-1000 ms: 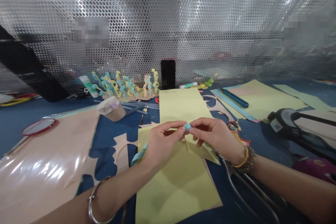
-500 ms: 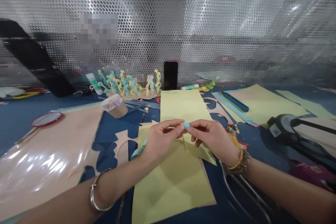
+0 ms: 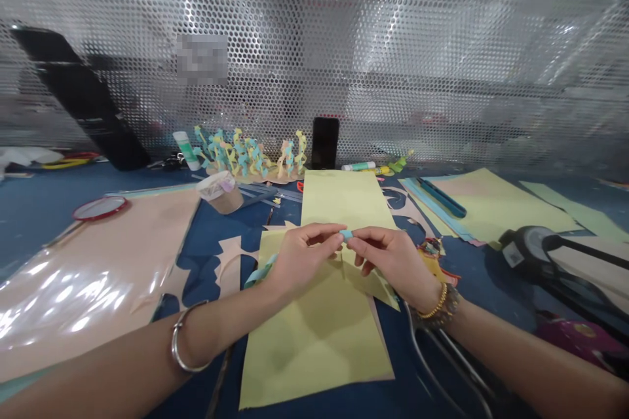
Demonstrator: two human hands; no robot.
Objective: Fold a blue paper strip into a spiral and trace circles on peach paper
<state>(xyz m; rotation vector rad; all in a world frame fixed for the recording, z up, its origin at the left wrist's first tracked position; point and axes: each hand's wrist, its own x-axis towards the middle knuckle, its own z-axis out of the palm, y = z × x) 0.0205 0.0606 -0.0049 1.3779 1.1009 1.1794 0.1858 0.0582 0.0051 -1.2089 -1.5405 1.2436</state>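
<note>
Between the fingertips of my left hand (image 3: 302,258) and my right hand (image 3: 390,262) I pinch a small curled blue paper strip (image 3: 346,234). Both hands hover over overlapping pale yellow paper sheets (image 3: 314,347). A longer blue paper strip (image 3: 260,273) lies just under my left hand's heel. Most of the small strip is hidden by my fingers. A metal bangle (image 3: 181,340) circles my left wrist, and gold and beaded bracelets (image 3: 439,306) circle my right.
Steel scissors (image 3: 442,357) lie below my right wrist. A glossy peach sheet (image 3: 83,281) covers the blue table's left side. Further back stand a paper-strip sculpture (image 3: 240,157), a phone (image 3: 325,143), a glue stick (image 3: 185,149) and a paper cup (image 3: 221,193), before a perforated metal screen (image 3: 393,59).
The whole scene has shifted right and tilted slightly in view as my head moves. Both hands keep the small blue strip pinched, with less of it showing between my fingers.
</note>
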